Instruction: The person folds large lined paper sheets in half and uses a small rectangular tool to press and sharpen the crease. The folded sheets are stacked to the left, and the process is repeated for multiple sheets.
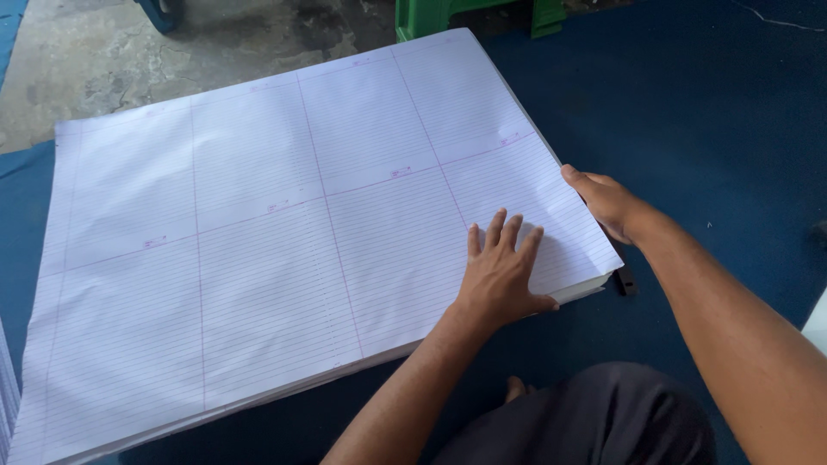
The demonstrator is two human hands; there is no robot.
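Nearest, at 6 o'clock: the person's knee in dark trousers (594, 422), with a bare toe just showing beside it.

Left hand (500, 274) lies flat, fingers spread, palm down on the near right corner of the stack of ruled sheets (258, 232). It presses rather than grips.

Right hand (607, 202) at 3 o'clock is curled over the stack's right edge, fingers hooked on the edge; whether it pinches only the top sheet or several, I can't tell.

The stack sits on the blue floor mat (715, 120), running from 8 o'clock out to 12.

Handling, as I judge it: the full stack is heavy and floppy. A single sheet is light, limp, creases easily and slides on the one below. Best hold is at an edge or corner, with the other palm pinning the pile.

Far side: bare concrete floor (112, 52) at 11 o'clock, and a green plastic stool (448, 15) at 12.
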